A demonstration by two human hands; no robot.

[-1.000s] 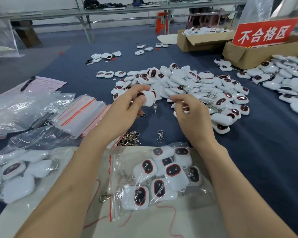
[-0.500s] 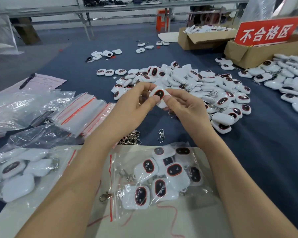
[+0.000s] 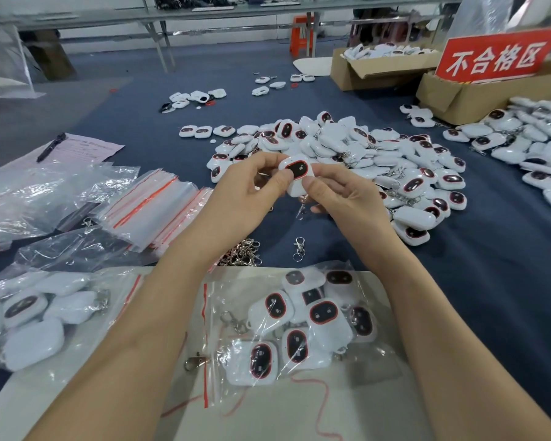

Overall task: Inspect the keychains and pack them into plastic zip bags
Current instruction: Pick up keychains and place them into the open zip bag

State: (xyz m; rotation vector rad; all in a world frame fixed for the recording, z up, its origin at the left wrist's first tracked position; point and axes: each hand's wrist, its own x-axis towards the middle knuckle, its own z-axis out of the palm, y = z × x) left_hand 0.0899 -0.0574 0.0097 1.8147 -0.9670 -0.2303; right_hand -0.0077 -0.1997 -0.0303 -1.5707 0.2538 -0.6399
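Thumbs and curled fingers of left hand and right hand pinching one white keychain, dark red-ringed face up, chain dangling below. Holding it above the blue cloth, just in front of the big loose pile. Lying nearer, under the forearms: a zip bag holding several keychains, with a stack of empty bags further left.

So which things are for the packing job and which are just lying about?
For the job: the keychain held by left hand and right hand, the keychain pile, the part-filled zip bag, the stack of empty zip bags.
Just lying about: the pen, the pink paper, the orange stool.
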